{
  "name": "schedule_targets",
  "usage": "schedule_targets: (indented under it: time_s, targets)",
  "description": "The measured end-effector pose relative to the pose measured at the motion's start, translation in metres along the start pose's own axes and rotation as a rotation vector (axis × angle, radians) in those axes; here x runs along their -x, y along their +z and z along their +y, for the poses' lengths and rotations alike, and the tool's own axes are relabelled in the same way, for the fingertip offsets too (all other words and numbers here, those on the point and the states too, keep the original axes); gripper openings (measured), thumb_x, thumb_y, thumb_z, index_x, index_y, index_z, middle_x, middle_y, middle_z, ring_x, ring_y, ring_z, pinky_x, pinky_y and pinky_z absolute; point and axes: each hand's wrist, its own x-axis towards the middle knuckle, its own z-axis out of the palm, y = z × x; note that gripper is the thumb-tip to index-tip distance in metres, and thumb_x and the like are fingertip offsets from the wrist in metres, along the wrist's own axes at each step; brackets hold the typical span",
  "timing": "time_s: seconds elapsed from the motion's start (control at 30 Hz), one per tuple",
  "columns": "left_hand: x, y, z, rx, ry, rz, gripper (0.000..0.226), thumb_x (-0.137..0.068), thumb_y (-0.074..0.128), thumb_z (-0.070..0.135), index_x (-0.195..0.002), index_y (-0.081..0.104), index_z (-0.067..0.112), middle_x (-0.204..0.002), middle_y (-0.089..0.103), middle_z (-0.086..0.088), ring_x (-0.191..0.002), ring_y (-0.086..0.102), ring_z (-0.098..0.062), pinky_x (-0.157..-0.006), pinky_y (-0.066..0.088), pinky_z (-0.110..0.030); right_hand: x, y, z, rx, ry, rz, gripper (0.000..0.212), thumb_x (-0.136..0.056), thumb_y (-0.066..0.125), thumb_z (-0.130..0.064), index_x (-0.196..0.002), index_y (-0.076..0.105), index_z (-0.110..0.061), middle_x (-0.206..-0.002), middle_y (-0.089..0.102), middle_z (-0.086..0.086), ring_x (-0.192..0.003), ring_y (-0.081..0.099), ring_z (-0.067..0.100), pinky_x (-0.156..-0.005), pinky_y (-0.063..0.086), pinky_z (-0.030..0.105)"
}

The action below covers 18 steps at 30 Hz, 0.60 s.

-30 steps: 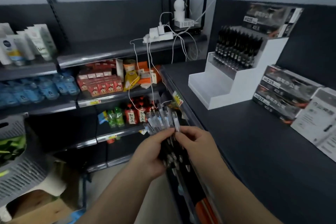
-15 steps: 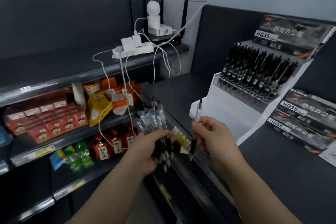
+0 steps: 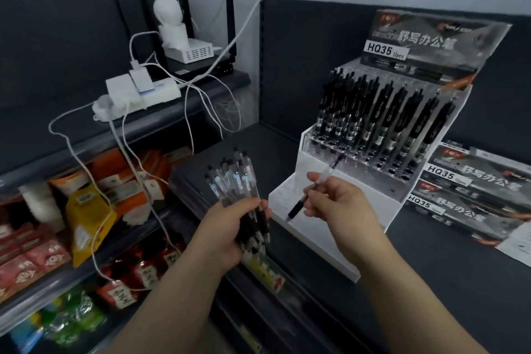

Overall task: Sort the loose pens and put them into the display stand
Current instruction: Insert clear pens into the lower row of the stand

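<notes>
Left hand (image 3: 227, 236): fingers curled round a bundle of pens (image 3: 235, 181), held upright, clicker ends fanned out above the fist and tips poking out below.
Right hand (image 3: 336, 204): pinches a single pen (image 3: 316, 190) at mid-barrel between thumb and fingertips.
Single pen: slanted, with the black grip end down towards the left hand and the clicker end up and away. It hangs over the white lower step just in front of the right hand (I can't tell if the tip touches).
Display stand (image 3: 316, 244): directly ahead of the right hand on the dark surface (image 3: 431, 282). The black pens (image 3: 382, 112) fill the back rows beyond the hand, and the empty holes (image 3: 382, 164) are nearest it.
HQ35 boxes (image 3: 474, 181): lying flat to the right of the right hand.
Step in hand: placing, I'd say, with one pen apart from the bundle and at the stand. Most of the bundle is not yet placed.
Next move: calls for swinging the pen tip-down, lining it up over a free hole and lowering it straight in. Its clear barrel differs from the black ones, so choosing the right row matters.
</notes>
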Motion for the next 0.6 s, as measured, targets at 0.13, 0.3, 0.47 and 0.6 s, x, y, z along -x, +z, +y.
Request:
schedule_targets:
  time_s: [0.13,0.3,0.47,0.6]
  targets:
    - [-0.015,0.001,0.002,-0.038,0.017,0.002,0.012,-0.088,0.059,0.006,-0.083,0.068,-0.001,-0.073,0.072,-0.009,-0.068,0.071,-0.017,-0.07,0.052,-0.033,-0.007,-0.001,0.003,0.08,-0.1,0.133,0.009,-0.089,0.057,-0.003,-0.088,0.062,-0.011,-0.075,0.059,-0.001,-0.059,0.057,0.008,-0.069,0.054,0.03]
    - [-0.035,0.001,0.013,-0.038,0.009,-0.006,0.012,-0.088,0.058,0.004,-0.082,0.067,-0.002,-0.071,0.072,-0.01,-0.064,0.071,-0.018,-0.056,0.055,-0.03,-0.011,-0.002,0.001,0.197,-0.173,0.263,0.012,-0.089,0.061,-0.017,-0.098,0.064,-0.023,-0.077,0.064,-0.001,-0.069,0.062,0.015,-0.07,0.056,0.032]
    - [-0.065,-0.002,0.017,-0.064,-0.085,-0.091,0.011,-0.088,0.058,0.004,-0.092,0.064,-0.004,-0.07,0.072,-0.008,-0.062,0.07,-0.017,-0.05,0.054,-0.027,-0.018,0.011,0.001,0.215,-0.247,0.397,0.016,-0.09,0.059,-0.02,-0.084,0.06,-0.035,-0.072,0.067,-0.003,-0.067,0.062,0.006,-0.068,0.054,0.026]
    - [-0.094,-0.004,0.028,-0.096,-0.119,-0.176,0.013,-0.088,0.058,0.004,-0.098,0.064,-0.002,-0.077,0.072,-0.009,-0.067,0.071,-0.017,-0.061,0.052,-0.031,-0.03,0.029,0.003,0.241,-0.224,0.507,0.015,-0.09,0.06,-0.015,-0.085,0.062,-0.03,-0.069,0.068,-0.004,-0.064,0.064,0.0,-0.067,0.055,0.024]
